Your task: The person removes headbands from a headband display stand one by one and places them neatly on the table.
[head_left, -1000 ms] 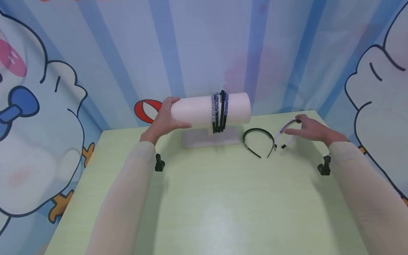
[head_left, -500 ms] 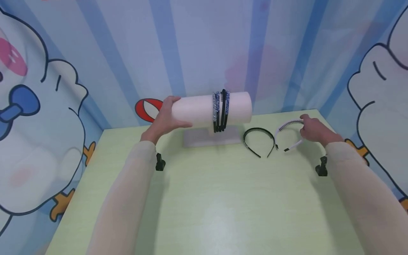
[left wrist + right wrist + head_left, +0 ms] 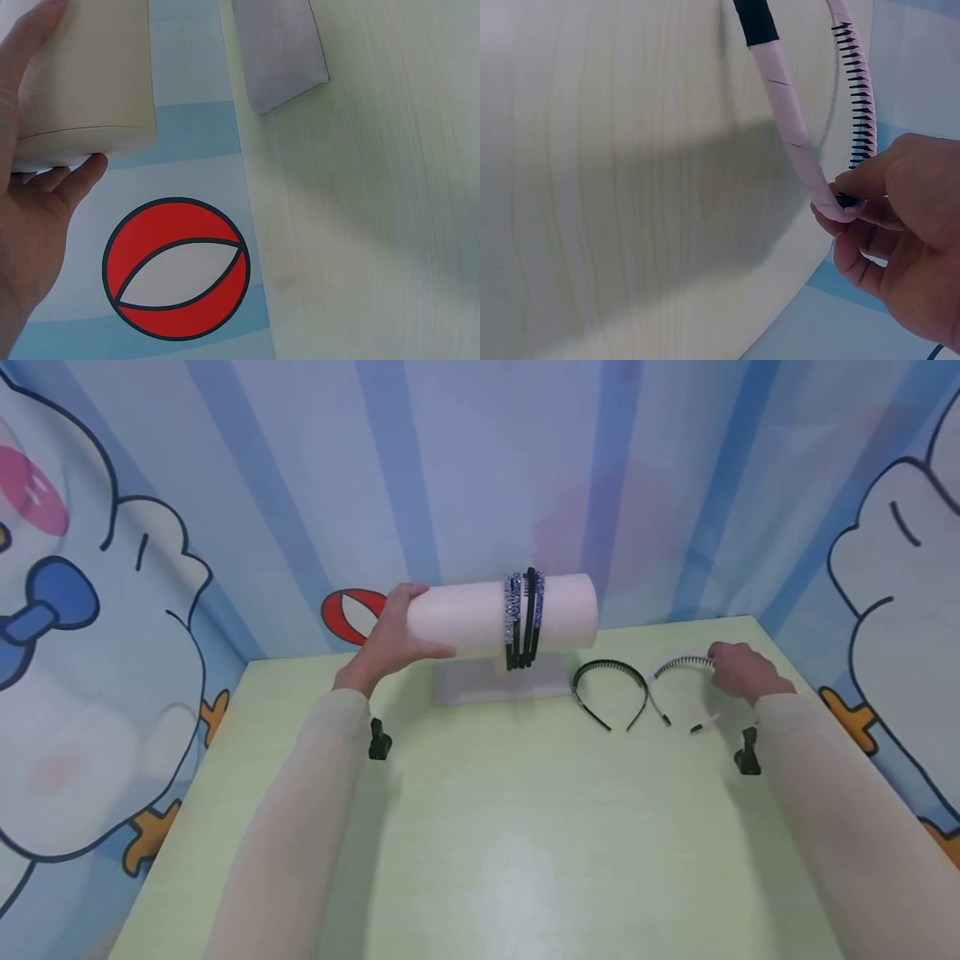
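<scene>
Compared with a second ago, the right hand (image 3: 748, 673) has turned so its back shows in the head view, and the pale headband (image 3: 793, 135) has edged right, its two tips now wider apart. That hand is pinching the headband by one side, with the row of black teeth showing along the inside of the arc. It's just beside the black headband (image 3: 610, 663) on the table (image 3: 525, 827); can't tell if the two touch, or if the pale one is resting on the tabletop. Meanwhile the left hand (image 3: 390, 635) hasn't really budged: thumb along the front, gripping the left end of the white roll (image 3: 461, 614), which lies sideways on its flat base (image 3: 480, 685). Several glittery and black bands (image 3: 513, 610) sit around the roll, right of its middle.
</scene>
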`<control>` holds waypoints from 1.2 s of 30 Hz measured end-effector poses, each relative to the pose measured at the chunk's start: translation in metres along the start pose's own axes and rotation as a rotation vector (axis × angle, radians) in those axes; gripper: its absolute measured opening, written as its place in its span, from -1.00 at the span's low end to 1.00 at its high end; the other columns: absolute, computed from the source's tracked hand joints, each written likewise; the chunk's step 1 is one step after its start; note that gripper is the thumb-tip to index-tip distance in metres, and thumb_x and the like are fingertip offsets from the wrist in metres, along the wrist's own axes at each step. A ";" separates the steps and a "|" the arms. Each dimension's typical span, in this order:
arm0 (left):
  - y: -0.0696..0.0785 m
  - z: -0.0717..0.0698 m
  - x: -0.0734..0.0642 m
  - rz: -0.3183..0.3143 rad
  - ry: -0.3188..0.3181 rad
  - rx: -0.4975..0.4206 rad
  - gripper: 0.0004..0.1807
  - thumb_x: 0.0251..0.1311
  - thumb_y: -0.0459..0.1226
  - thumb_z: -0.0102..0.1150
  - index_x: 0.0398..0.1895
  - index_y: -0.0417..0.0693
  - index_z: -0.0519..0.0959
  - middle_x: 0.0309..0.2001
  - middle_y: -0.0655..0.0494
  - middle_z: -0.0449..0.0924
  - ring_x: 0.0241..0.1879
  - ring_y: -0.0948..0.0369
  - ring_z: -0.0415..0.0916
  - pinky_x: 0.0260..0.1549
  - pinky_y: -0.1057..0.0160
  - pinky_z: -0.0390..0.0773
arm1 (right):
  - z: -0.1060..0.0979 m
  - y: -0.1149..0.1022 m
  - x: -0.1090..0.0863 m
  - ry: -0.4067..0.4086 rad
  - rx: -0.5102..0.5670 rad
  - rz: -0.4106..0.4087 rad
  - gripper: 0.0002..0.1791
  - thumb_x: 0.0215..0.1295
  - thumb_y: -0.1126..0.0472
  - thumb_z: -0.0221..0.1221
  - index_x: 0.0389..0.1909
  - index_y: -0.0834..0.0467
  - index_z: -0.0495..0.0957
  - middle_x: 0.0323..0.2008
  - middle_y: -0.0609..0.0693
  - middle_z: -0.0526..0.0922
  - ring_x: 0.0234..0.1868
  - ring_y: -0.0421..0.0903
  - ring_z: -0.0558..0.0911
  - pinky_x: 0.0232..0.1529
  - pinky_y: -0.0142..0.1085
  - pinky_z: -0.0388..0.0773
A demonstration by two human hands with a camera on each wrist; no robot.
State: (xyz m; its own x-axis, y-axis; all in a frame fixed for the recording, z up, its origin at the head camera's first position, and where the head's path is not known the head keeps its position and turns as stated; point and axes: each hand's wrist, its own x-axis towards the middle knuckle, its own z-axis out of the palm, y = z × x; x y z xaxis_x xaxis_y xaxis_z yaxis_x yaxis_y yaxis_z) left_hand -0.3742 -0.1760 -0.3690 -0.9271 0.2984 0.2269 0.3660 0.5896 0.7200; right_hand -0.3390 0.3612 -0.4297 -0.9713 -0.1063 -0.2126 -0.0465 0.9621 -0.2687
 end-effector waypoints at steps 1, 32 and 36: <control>0.000 0.000 0.000 0.000 0.001 -0.001 0.12 -0.14 0.06 0.61 0.48 0.11 0.14 0.38 0.13 0.19 0.27 0.07 0.23 0.08 -0.13 0.49 | 0.000 -0.001 0.000 -0.002 0.000 -0.003 -0.59 0.38 0.45 -0.08 0.22 0.49 0.31 0.08 0.52 0.45 0.00 0.42 0.52 -0.18 0.19 0.50; 0.003 0.000 -0.001 -0.011 0.000 0.001 0.11 -0.13 0.05 0.61 0.48 0.15 0.14 0.37 0.15 0.19 0.27 0.09 0.23 0.08 -0.12 0.51 | -0.008 -0.018 0.009 0.101 0.078 -0.067 -0.23 0.59 -0.05 -0.12 0.41 0.56 0.04 0.30 0.60 0.16 0.31 0.50 0.19 0.21 0.32 0.23; 0.004 0.000 -0.003 -0.013 0.001 -0.007 0.11 -0.13 0.03 0.61 0.48 0.14 0.14 0.37 0.14 0.19 0.27 0.08 0.23 0.07 -0.13 0.51 | -0.020 -0.042 0.011 0.133 0.224 -0.128 0.02 0.49 -0.34 -0.15 0.51 0.47 -0.10 0.43 0.52 0.02 0.42 0.45 0.06 0.32 0.31 0.07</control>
State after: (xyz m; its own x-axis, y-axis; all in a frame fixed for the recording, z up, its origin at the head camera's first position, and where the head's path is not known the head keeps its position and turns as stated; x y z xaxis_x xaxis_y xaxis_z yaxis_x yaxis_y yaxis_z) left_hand -0.3701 -0.1742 -0.3670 -0.9318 0.2902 0.2181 0.3534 0.5878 0.7277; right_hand -0.3521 0.3248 -0.4021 -0.9836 -0.1755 -0.0419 -0.1329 0.8618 -0.4895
